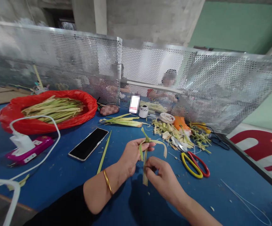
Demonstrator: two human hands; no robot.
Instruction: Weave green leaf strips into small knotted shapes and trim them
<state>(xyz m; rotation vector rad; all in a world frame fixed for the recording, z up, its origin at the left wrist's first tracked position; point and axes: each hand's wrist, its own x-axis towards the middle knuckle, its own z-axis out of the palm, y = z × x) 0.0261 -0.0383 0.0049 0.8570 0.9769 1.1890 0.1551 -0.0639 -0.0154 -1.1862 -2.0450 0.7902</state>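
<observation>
My left hand (pixel 134 154) is closed on a small knot of woven green leaf strips (pixel 147 140), whose loose ends stick out up, right and down. The fingers of my right hand (pixel 160 174) pinch the pale strip (pixel 145 179) that hangs from the knot. A gold bangle (pixel 107 182) circles my left wrist. To the right of my right hand lie scissors (pixel 193 163) with one yellow and one red handle loop. A single green leaf strip (pixel 105 152) lies on the blue table to the left of my left hand.
A red plastic bag (pixel 89 105) full of leaf strips stands at the left. Near it are a phone (pixel 89 143), a purple power strip (pixel 40 147) and a white cable. Leaf scraps (pixel 171 131) are piled at right. A perforated metal screen (pixel 150 62) closes the back, people behind it.
</observation>
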